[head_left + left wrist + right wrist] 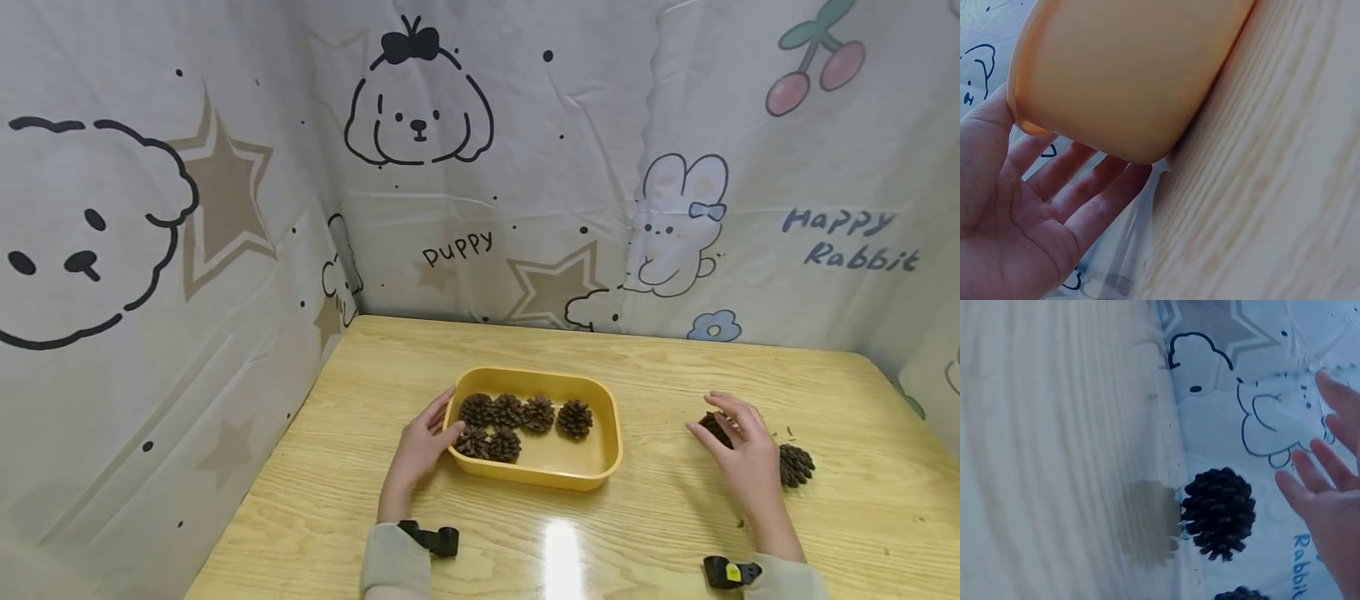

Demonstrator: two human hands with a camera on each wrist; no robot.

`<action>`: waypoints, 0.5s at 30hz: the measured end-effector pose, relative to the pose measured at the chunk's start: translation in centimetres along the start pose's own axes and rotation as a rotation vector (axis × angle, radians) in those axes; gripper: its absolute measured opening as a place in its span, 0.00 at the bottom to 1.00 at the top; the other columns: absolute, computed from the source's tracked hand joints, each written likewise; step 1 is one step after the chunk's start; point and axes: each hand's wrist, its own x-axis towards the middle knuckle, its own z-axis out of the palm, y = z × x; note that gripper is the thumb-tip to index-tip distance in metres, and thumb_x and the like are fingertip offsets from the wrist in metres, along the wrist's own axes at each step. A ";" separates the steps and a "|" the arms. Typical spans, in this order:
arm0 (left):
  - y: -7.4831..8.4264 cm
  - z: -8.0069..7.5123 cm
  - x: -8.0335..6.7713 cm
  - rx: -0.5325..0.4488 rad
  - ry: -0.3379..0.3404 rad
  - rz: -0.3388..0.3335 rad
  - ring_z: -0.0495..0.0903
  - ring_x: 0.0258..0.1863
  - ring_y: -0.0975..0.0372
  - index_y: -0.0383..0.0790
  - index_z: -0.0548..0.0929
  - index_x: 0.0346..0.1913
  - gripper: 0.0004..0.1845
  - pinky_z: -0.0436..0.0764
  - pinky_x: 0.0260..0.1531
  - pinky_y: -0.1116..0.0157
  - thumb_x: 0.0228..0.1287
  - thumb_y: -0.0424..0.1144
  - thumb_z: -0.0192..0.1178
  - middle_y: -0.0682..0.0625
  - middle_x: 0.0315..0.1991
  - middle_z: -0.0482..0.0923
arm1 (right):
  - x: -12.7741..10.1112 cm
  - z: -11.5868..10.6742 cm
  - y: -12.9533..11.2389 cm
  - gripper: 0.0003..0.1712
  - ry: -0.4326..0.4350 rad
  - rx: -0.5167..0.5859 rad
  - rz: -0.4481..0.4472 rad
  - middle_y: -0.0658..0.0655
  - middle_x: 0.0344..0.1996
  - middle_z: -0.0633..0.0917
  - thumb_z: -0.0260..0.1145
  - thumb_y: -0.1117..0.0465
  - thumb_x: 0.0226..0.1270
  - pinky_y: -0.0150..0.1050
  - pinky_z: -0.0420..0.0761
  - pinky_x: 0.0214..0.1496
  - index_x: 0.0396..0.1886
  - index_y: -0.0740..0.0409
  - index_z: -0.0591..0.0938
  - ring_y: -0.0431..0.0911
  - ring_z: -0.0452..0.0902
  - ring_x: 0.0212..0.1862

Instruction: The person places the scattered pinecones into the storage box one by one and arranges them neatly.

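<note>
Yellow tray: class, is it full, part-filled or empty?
Part-filled. The yellow tray holds six pine cones at its left end; bare floor shows at its right end.

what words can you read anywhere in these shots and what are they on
"puppy": on the printed backdrop sheet, below the drawn dog, in the head view.
"Happy Rabbit": on the same sheet, right of the drawn rabbit.
"Rabbi": part of that text, cut off, in the right wrist view.
The yellow tray, the pine cones and the wrist straps show no readable text.
</note>
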 end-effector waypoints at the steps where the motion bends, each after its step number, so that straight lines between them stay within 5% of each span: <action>1: 0.1 0.0 -0.1 0.001 0.000 -0.001 0.67 0.70 0.42 0.41 0.63 0.74 0.32 0.71 0.69 0.48 0.69 0.35 0.59 0.33 0.71 0.64 | 0.0 -0.1 0.2 0.27 0.017 -0.014 0.026 0.43 0.58 0.73 0.70 0.63 0.63 0.09 0.69 0.58 0.62 0.62 0.77 0.15 0.62 0.55; 4: 0.3 -0.1 -0.3 -0.003 0.003 -0.003 0.67 0.70 0.42 0.41 0.64 0.74 0.32 0.70 0.69 0.48 0.69 0.35 0.59 0.34 0.71 0.64 | 0.1 -0.5 0.8 0.28 0.057 -0.059 0.121 0.52 0.61 0.73 0.70 0.58 0.64 0.09 0.67 0.60 0.63 0.59 0.76 0.17 0.61 0.57; 7: 0.3 -0.1 -0.3 -0.007 0.004 -0.002 0.67 0.70 0.42 0.41 0.64 0.74 0.32 0.70 0.69 0.48 0.69 0.35 0.59 0.34 0.71 0.64 | 0.1 -0.7 1.4 0.31 0.063 -0.105 0.192 0.57 0.64 0.72 0.69 0.55 0.65 0.13 0.67 0.65 0.65 0.58 0.74 0.30 0.65 0.64; 12: 0.2 -0.1 -0.2 -0.003 0.001 0.006 0.66 0.70 0.42 0.41 0.63 0.74 0.33 0.70 0.69 0.48 0.69 0.35 0.59 0.34 0.72 0.63 | 0.1 -1.1 2.2 0.37 -0.004 -0.144 0.273 0.67 0.66 0.68 0.67 0.52 0.67 0.52 0.71 0.71 0.71 0.61 0.67 0.63 0.65 0.68; 15: 0.1 0.0 -0.2 -0.002 -0.001 0.002 0.66 0.70 0.43 0.41 0.63 0.75 0.33 0.70 0.70 0.48 0.69 0.35 0.59 0.34 0.72 0.63 | 0.1 -1.3 2.6 0.41 -0.050 -0.158 0.325 0.73 0.66 0.65 0.66 0.51 0.68 0.65 0.70 0.66 0.73 0.64 0.62 0.69 0.63 0.67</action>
